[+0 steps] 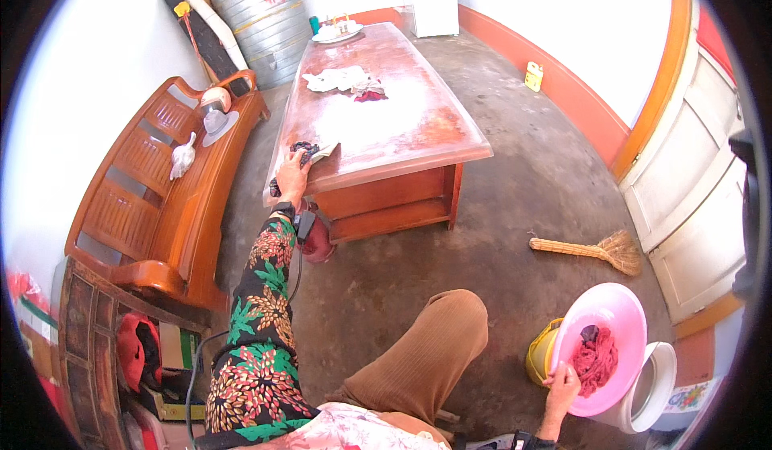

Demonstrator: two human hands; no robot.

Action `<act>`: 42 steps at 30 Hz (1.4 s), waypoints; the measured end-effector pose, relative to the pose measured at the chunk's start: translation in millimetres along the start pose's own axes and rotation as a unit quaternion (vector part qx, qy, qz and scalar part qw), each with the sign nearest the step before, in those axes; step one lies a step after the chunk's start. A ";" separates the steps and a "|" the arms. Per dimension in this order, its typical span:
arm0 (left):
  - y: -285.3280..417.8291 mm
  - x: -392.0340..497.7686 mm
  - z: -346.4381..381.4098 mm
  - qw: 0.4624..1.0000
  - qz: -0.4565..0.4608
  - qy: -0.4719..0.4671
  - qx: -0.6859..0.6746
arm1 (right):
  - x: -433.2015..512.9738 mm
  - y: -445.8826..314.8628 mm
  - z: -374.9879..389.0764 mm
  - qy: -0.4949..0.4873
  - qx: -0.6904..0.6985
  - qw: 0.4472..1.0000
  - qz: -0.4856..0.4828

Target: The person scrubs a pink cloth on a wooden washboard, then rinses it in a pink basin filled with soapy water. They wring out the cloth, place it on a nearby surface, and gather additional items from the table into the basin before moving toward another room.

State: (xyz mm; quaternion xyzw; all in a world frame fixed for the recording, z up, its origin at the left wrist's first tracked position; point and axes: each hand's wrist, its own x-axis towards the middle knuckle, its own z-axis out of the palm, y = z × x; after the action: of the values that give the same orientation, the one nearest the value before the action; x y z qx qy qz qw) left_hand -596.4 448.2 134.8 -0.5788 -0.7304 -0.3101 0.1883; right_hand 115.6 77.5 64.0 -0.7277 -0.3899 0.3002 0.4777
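My left hand (292, 175) is at the near left corner of a reddish wooden table (422, 118), holding a dark patterned cloth (306, 148). Parts of that cloth show on both sides of the hand, and a pale piece (325, 152) lies against it. Low on the right, my right hand (564, 383) grips the rim of a pink plastic basin (627, 317). Inside the tilted basin lies a bunched red cloth (596, 362) with a dark piece (589, 333) at its upper end. White cloth (336, 78) and a grey-and-red cloth (369, 90) lie farther along the tabletop.
A yellow bucket (541, 353) and a white bucket (657, 386) stand beside the basin. A straw hand broom (588, 251) lies on the concrete floor. Left of the table is a wooden bench (187, 209) with a helmet (216, 99). A dark red rounded object (318, 244) sits under the table corner.
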 end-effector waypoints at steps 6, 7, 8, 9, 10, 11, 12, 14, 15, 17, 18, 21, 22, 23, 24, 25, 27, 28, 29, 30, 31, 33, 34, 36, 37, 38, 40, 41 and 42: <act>-19.3 9.0 2.6 0.976 -0.137 0.020 -0.166 | 6.4 10.5 10.7 -0.025 -0.015 0.999 -0.033; -26.5 11.4 1.9 0.961 -0.181 0.026 -0.207 | 8.8 11.9 10.0 -0.020 -0.007 0.999 -0.027; -31.1 13.5 3.1 0.942 -0.217 0.040 -0.254 | 10.4 12.8 9.2 -0.017 -0.014 0.999 -0.033; -35.1 14.1 4.3 0.932 -0.209 0.046 -0.292 | 11.5 13.1 8.7 -0.015 -0.015 0.999 -0.033; -38.1 15.1 5.6 0.918 -0.223 0.061 -0.322 | 11.5 13.0 8.5 -0.015 -0.009 0.999 -0.031; -39.2 15.0 7.9 0.899 -0.258 0.057 -0.350 | 11.1 12.5 8.6 -0.015 -0.035 0.999 -0.038; -39.7 14.7 9.6 0.900 -0.256 0.059 -0.348 | 9.8 11.6 9.0 -0.019 -0.054 0.997 -0.042; -36.3 14.1 14.6 0.894 -0.260 0.071 -0.359 | 7.3 9.4 10.4 -0.020 -0.071 0.996 -0.042; -33.7 14.4 16.6 0.886 -0.275 0.059 -0.368 | 6.1 8.5 11.2 -0.017 -0.068 0.997 -0.039; -29.6 16.6 16.7 0.869 -0.283 0.027 -0.406 | 4.9 7.0 12.3 -0.014 -0.062 0.997 -0.037; -27.8 18.4 15.5 0.856 -0.292 0.007 -0.427 | 5.1 6.7 12.6 -0.014 -0.058 0.997 -0.039; -25.4 24.5 4.3 0.782 -0.277 -0.040 -0.557 | 6.9 7.3 12.6 -0.019 -0.079 0.996 -0.043; -26.6 25.3 -2.4 0.751 -0.278 -0.086 -0.592 | 7.7 8.1 12.5 -0.023 -0.092 0.994 -0.045; -26.7 25.2 -7.6 0.738 -0.266 -0.109 -0.611 | 8.2 8.8 12.3 -0.024 -0.091 0.994 -0.047; -26.8 25.3 -12.3 0.716 -0.264 -0.134 -0.632 | 8.7 9.6 12.2 -0.025 -0.091 0.994 -0.049; -27.0 24.5 -16.0 0.688 -0.275 -0.160 -0.652 | 8.7 10.3 12.1 -0.032 -0.086 0.995 -0.047; -27.6 22.8 -19.5 0.696 -0.256 -0.158 -0.652 | 8.0 10.9 11.5 -0.034 -0.101 0.993 -0.051; -28.4 21.8 -19.4 0.695 -0.254 -0.155 -0.655 | 7.2 10.6 11.1 -0.037 -0.106 0.992 -0.051; -29.3 21.5 -18.1 0.688 -0.247 -0.158 -0.664 | 6.4 10.6 10.6 -0.038 -0.111 0.992 -0.054; -30.9 21.3 -16.4 0.699 -0.259 -0.140 -0.652 | 5.4 9.9 9.9 -0.039 -0.115 0.991 -0.058; -32.2 21.8 -14.1 0.704 -0.265 -0.126 -0.646 | 4.7 9.6 8.9 -0.039 -0.119 0.990 -0.061; -34.6 24.0 -11.3 0.723 -0.270 -0.077 -0.631 | 3.3 8.8 6.9 -0.036 -0.124 0.990 -0.061; -34.3 26.2 -10.8 0.735 -0.274 -0.041 -0.619 | 2.7 8.5 6.0 -0.037 -0.118 0.990 -0.069; -29.9 28.5 -12.6 0.775 -0.292 0.039 -0.559 | 2.7 8.6 4.3 -0.043 -0.124 0.990 -0.053; -26.1 29.5 -15.5 0.811 -0.220 0.032 -0.541 | 2.9 8.9 3.7 -0.048 -0.122 0.990 -0.049; -20.7 28.4 -18.3 0.835 -0.182 0.013 -0.519 | 3.3 9.4 3.3 -0.045 -0.131 0.989 -0.057; -9.3 22.9 -24.7 0.873 -0.072 -0.071 -0.476 | 3.7 10.3 3.0 -0.041 -0.149 0.985 -0.074; -4.2 24.1 -27.7 0.946 0.075 -0.091 -0.302 | 3.6 10.5 3.2 -0.043 -0.155 0.984 -0.072; 0.2 17.0 -27.7 0.978 0.119 -0.092 -0.146 | 3.8 10.5 3.3 -0.045 -0.160 0.984 -0.069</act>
State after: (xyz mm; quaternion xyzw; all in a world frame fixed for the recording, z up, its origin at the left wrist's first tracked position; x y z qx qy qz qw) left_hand -602.9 442.0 166.0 -0.7090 -0.6173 -0.3340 0.0691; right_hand 117.9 79.7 52.8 -0.7518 -0.5033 0.2325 0.3571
